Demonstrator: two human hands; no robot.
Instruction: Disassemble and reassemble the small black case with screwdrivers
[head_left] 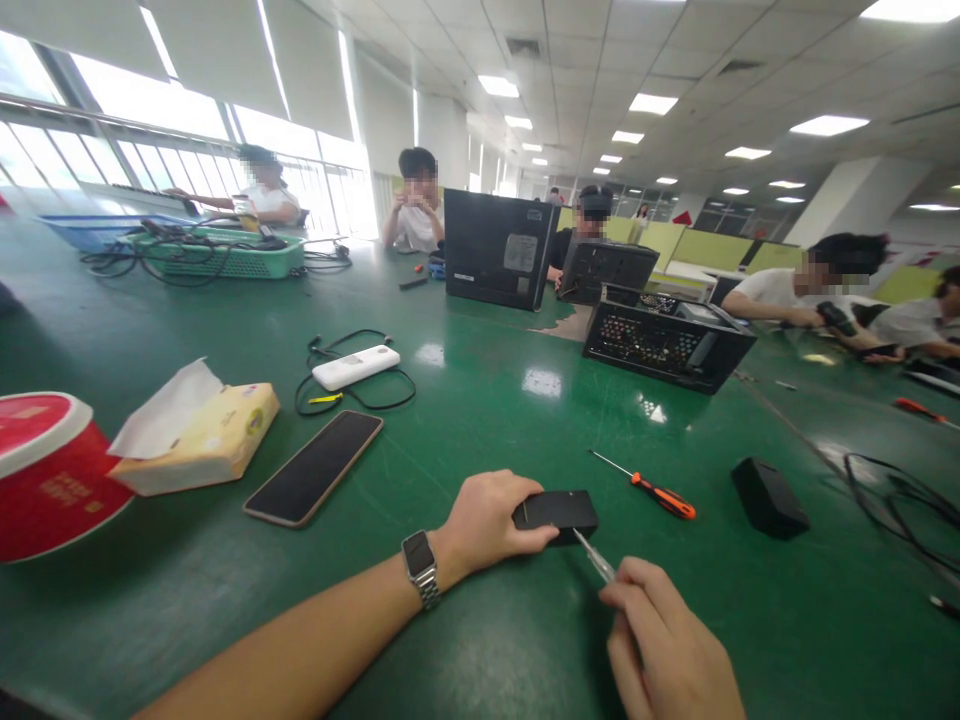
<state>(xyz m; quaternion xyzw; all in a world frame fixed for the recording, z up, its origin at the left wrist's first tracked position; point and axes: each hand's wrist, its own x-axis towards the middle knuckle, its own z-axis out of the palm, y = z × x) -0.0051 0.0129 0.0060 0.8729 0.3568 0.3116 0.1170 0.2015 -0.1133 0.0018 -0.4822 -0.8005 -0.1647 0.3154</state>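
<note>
My left hand (491,525), with a watch (420,568) on its wrist, grips a small black rectangular box (562,512) by its left end and keeps it on the green table. In my right hand (667,640) is a small screwdriver with a clear handle (596,558). Its tip meets the near edge of the box, toward the right end; whether it sits in a gap there I cannot tell. An orange and black screwdriver (660,494) lies beyond, to the right. Farther right rests a second black box (769,497).
Left of my hands are a phone (315,468), a tissue pack (225,435), a red tub (52,490) and a white device with a cable (356,367). Black computer cases (660,345) and a green basket (232,262) stand farther back. Cables (907,510) lie right. Several people sit around.
</note>
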